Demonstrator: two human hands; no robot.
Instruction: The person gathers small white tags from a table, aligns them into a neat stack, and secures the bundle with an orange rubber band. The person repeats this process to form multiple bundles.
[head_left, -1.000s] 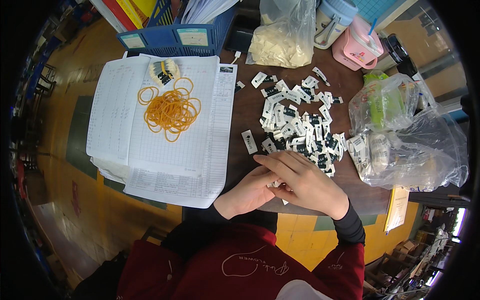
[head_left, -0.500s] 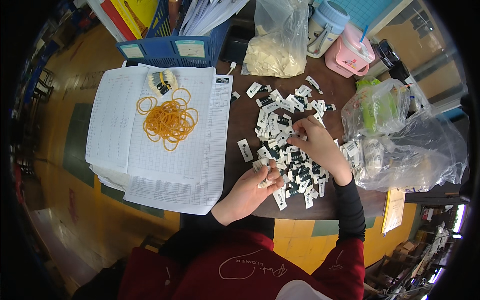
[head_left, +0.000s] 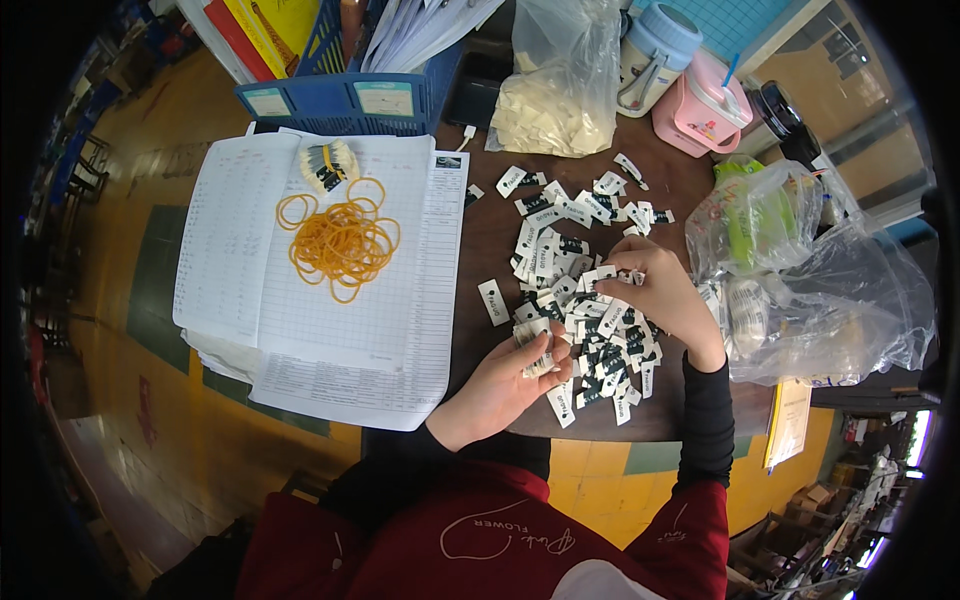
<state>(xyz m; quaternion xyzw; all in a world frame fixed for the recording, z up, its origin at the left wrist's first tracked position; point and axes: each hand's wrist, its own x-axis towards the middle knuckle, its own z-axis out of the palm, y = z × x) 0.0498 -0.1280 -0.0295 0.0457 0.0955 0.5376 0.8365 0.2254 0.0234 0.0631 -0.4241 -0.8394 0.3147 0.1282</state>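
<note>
A loose pile of small black-and-white fabric labels (head_left: 612, 345) spreads over the dark brown table. My left hand (head_left: 498, 392) is closed around a small stack of labels (head_left: 534, 342), at the pile's near left edge. Above the pile's right side, my right hand (head_left: 668, 298) pinches a single white label (head_left: 597, 277) between thumb and fingertips. Its other fingers curl in and are partly hidden. One separate label (head_left: 493, 302) lies flat left of the pile.
On the left, orange rubber bands (head_left: 345, 245) and a banded label bundle (head_left: 328, 166) rest on an open notebook (head_left: 225, 250). Behind stand a blue file rack (head_left: 345, 100), a bag of cream pieces (head_left: 555, 115), a flask (head_left: 655, 50) and a pink container (head_left: 700, 105). Clear plastic bags (head_left: 830, 310) occupy the right.
My right hand has shifted slightly right and toward me, lifting a label off the pile. My left hand keeps its stack, tilted a little differently.
</note>
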